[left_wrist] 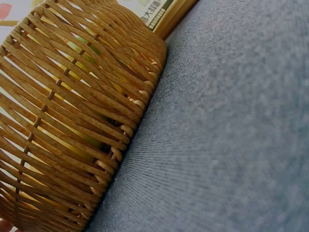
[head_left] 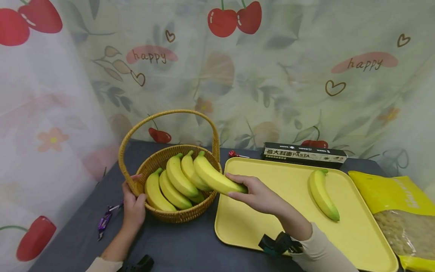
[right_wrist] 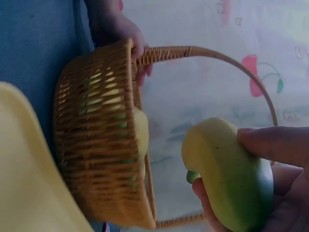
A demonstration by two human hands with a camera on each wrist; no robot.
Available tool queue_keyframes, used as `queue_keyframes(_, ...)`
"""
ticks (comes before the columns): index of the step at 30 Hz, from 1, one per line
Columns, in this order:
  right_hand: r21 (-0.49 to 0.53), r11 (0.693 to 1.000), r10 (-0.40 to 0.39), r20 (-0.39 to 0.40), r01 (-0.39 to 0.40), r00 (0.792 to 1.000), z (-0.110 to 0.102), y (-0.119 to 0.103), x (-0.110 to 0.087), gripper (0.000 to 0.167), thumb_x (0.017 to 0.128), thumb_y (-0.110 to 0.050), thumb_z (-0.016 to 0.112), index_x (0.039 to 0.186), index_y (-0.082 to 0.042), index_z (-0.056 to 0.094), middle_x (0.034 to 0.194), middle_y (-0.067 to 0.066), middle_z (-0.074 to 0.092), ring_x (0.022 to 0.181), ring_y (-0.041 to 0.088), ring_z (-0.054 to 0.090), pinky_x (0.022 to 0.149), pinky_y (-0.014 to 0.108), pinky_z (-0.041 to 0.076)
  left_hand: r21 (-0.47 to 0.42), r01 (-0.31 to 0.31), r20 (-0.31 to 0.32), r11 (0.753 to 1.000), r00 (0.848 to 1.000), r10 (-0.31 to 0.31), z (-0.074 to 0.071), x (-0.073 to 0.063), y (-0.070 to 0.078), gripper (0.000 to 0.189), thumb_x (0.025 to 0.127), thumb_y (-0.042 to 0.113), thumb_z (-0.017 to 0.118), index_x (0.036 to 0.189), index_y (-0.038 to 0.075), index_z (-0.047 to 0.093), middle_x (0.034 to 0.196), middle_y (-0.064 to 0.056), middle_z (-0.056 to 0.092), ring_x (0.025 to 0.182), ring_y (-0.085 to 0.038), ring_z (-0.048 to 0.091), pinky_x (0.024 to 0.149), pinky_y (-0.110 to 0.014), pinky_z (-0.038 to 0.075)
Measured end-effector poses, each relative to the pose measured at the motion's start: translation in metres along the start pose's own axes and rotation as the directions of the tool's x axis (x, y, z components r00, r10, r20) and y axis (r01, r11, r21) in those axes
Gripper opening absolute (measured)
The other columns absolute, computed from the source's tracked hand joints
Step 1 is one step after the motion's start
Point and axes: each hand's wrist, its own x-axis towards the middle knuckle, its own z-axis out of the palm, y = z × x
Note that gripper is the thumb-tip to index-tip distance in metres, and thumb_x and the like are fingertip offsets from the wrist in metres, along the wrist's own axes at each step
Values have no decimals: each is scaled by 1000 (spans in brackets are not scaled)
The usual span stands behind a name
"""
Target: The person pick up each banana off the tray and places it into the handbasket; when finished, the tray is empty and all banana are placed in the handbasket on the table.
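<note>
A wicker basket (head_left: 181, 216) with a tall arched handle stands on the dark table, with several yellow bananas (head_left: 176, 179) inside. My left hand (head_left: 134, 207) grips the basket's left rim at the foot of the handle, thumb outside. My right hand (head_left: 258, 195) pinches the greenish end of another banana (head_left: 217, 179), whose stem points over the basket's contents. In the right wrist view this banana (right_wrist: 227, 169) is between thumb and fingers, above the rim. The left wrist view shows the basket's woven side (left_wrist: 72, 106) close up, with the left fingertips barely showing.
A yellow tray (head_left: 251, 230) lies right of the basket, with one banana (head_left: 323, 195) on it. Behind it lies a black pasta box (head_left: 304, 154) near a red lollipop (head_left: 232, 153). A yellow bag (head_left: 404, 219) stands at the right. A purple-wrapped candy (head_left: 104, 221) lies left.
</note>
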Motion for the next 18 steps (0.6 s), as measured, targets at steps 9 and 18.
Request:
queue_keyframes(9,8,1000,3,43,-4,999,18,-25,44,56,93,-23,55,142,-5,35,79,5,51,60,12,38,57,20,35,4,9,3,1000,1000,-9,-1,0,1,53,76,-20,31,128,-10,27,128,-9,42,116,-18,43,90,-14,37)
queue_keyframes(18,-8,999,52,25,-51,998,43,-37,89,52,92,-19,56,139,-2,39,120,18,59,55,11,36,56,20,34,13,20,2,1000,1000,-20,-1,-1,2,51,77,-19,30,127,-9,27,127,-7,42,118,-18,42,91,-13,36)
